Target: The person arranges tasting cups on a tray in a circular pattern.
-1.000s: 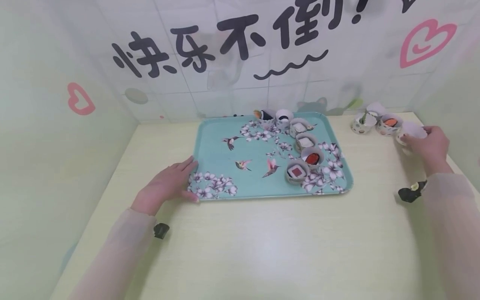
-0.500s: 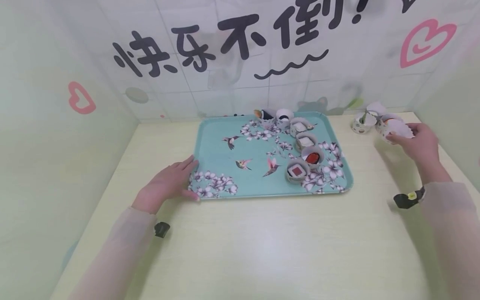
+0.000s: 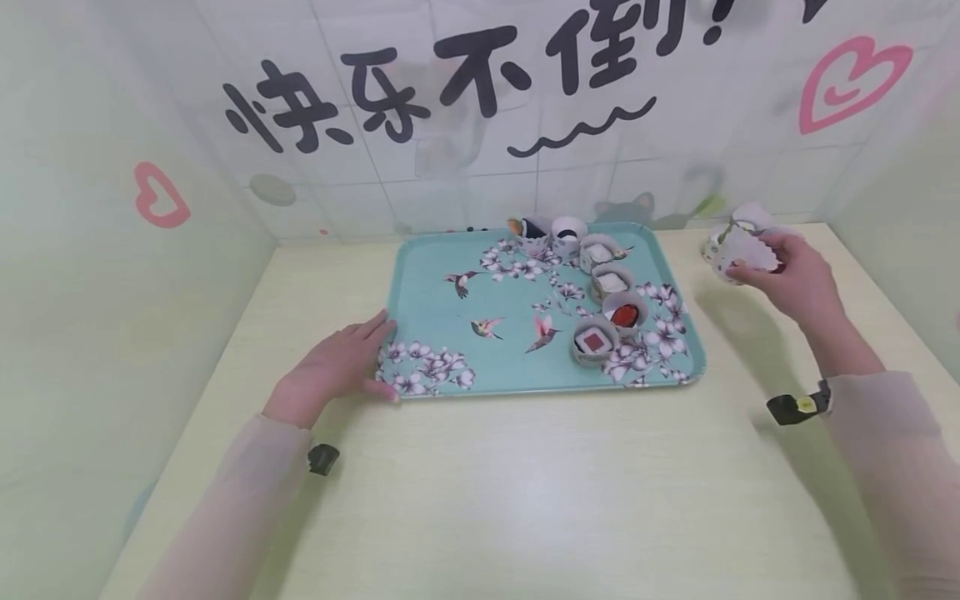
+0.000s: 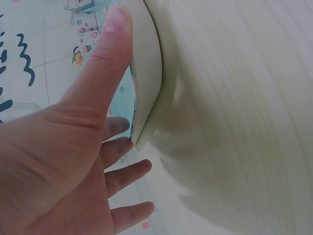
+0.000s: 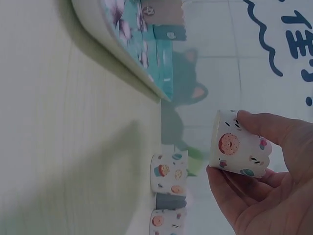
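My right hand (image 3: pixel 806 287) pinches a white paper baking cup (image 3: pixel 746 252) between thumb and fingers, raised off the table. In the right wrist view this cup (image 5: pixel 239 144) shows a printed doughnut and a scalloped rim; its contents are hidden. My left hand (image 3: pixel 330 367) touches the left end of a teal tray (image 3: pixel 431 308) with straight fingers, the thumb at its near corner. Several cups stand on the tray in a curved row. The nearest cup (image 3: pixel 595 354) holds a white piece with a red square, and beside it another cup (image 3: pixel 625 315) holds something red.
Behind the held cup, more cups stand at the back right of the table, partly hidden; one cup (image 5: pixel 168 174) shows in the right wrist view. A lettered wall covering (image 3: pixel 480 167) rises at the table's back edge. Pale side walls stand left and right.
My right hand has carried the cup leftward from the right end of the cup group, now in front of the other cups. The left hand and tray have stayed put.
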Tool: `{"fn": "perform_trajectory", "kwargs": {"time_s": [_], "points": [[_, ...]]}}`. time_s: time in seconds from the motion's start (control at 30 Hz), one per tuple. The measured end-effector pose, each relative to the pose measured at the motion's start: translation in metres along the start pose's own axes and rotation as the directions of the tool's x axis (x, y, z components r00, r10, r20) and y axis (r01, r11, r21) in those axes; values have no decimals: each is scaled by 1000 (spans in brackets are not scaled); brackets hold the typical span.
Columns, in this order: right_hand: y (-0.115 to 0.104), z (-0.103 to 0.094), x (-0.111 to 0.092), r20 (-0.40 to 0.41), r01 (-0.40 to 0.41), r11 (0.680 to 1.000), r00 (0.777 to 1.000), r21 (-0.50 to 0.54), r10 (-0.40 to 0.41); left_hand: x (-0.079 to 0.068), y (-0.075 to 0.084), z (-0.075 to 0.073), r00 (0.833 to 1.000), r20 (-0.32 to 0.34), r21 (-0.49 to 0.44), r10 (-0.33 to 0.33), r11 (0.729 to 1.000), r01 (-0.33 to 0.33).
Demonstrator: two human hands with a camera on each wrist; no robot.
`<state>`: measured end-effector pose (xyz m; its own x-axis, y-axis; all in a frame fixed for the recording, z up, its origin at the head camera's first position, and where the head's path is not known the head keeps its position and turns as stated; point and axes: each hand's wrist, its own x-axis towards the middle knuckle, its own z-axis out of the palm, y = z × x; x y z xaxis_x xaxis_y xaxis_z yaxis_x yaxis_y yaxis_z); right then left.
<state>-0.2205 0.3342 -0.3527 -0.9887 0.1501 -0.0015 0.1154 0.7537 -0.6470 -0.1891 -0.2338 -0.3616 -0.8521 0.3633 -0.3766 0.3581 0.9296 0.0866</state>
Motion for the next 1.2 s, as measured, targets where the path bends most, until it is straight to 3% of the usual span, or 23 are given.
{"fn": "perform_trajectory", "kwargs": {"time_s": [0.37,0.57,0.9,1.2], "points": [[-40,21,-11,52,129,990,990,55,-131,1,-1,3,1000,-3,5,1,1000,0],[-66,36,-16,134,165,983,976,80,-174,2,-2,4,1000,-9,10,-4,1000,4],[-105,69,-23,245,187,973,945,135,-216,2,0,4,1000,-1,12,-3,1000,4],[-124,106,-23,287,298,945,901,131,-324,0,1,2,1000,7,3,-9,1000,9]]}}
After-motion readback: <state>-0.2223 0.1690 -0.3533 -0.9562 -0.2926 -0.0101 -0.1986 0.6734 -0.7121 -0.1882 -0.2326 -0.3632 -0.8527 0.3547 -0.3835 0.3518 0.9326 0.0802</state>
